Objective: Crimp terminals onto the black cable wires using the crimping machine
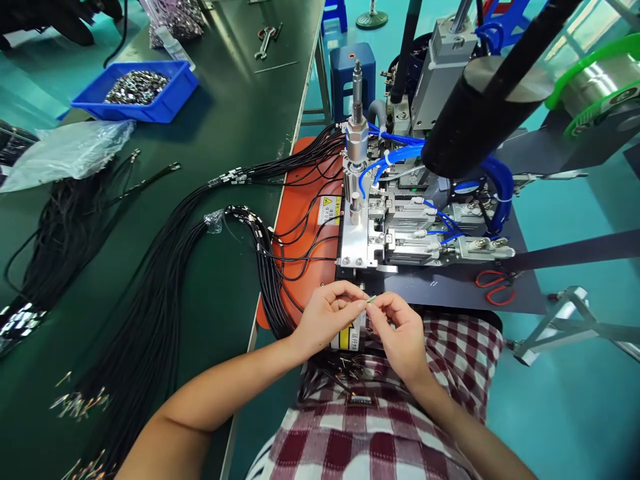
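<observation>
Left hand: thumb and finger pinching some tiny wire ends, kinda hard to make out
Right hand: pinching the same bit from the other side
Wire ends: right between both hands, near side of the machine
Tabletop: big bunch of black cables, plus a blue tray of metal bits

Bare forearms aslant inward, left hand close beside right hand, fingers of both in tight pinches.
</observation>
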A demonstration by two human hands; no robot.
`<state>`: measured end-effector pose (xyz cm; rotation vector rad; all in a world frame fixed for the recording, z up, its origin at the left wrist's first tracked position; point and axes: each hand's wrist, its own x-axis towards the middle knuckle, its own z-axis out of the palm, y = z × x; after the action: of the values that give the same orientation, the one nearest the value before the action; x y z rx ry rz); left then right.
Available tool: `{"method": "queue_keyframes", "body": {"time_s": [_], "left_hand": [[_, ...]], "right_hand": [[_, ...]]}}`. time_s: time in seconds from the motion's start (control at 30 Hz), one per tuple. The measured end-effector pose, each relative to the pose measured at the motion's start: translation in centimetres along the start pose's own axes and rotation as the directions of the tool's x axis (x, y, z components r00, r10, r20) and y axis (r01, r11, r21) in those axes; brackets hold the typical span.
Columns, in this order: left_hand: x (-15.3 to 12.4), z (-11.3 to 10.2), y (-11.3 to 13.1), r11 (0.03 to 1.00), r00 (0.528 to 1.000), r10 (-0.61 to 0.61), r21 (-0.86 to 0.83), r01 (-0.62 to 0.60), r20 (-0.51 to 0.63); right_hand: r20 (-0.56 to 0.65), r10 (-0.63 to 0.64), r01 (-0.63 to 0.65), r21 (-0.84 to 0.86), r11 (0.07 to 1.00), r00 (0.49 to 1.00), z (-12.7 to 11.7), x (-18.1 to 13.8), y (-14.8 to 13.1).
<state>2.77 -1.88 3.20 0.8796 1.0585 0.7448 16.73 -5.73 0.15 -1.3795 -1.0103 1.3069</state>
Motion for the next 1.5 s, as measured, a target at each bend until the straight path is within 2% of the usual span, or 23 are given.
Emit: {"method": "queue_keyframes", "body": {"time_s": [0.1, 0.27, 0.5, 0.67, 0.9, 1.13, 1.3, 1.5], "left_hand": [[0.0, 0.0, 0.1, 0.999, 1.0, -0.024, -0.03, 0.024, 0.015], [-0.1, -0.3, 0.0, 0.999, 0.999, -0.035, -0.02, 0.036, 0.041], [-0.3, -0.6, 0.2, 0.998, 0.995, -0.062, 0.013, 0.061, 0.08], [-0.2, -1.0, 0.2, 0.996, 0.984, -0.088, -0.011, 0.091, 0.155], [0.0, -1.4, 0.1, 0.992, 0.973, -0.105, -0.04, 0.116, 0.206], [0.0, -1.6, 0.6, 0.986, 0.946, -0.166, 0.048, 0.159, 0.279], [0.1, -1.5, 1.0, 0.973, 0.924, -0.213, 0.152, 0.172, 0.317], [0.0, -1.2, 0.3, 0.962, 0.916, -0.242, 0.205, 0.182, 0.321]], "right_hand": [[0.031, 0.001, -0.001, 0.005, 1.0, 1.0, -0.9, 0.4, -0.2], [0.102, 0.051, -0.066, 0.149, 0.987, 0.993, -2.0, 1.4, -0.2], [0.237, 0.079, -0.14, 0.254, 0.957, 0.968, -1.8, 1.9, -0.2], [0.333, 0.126, -0.237, 0.317, 0.918, 0.934, -1.9, 1.8, -0.1], [0.401, 0.122, -0.256, 0.301, 0.918, 0.908, -2.1, 1.8, -0.1], [0.541, 0.124, -0.306, 0.26, 0.916, 0.832, -2.7, 2.2, 0.5], [0.594, 0.089, -0.23, 0.165, 0.959, 0.799, -3.3, 2.6, 0.0], [0.721, 0.072, -0.109, 0.005, 0.994, 0.689, -4.1, 4.0, -1.4]]}}
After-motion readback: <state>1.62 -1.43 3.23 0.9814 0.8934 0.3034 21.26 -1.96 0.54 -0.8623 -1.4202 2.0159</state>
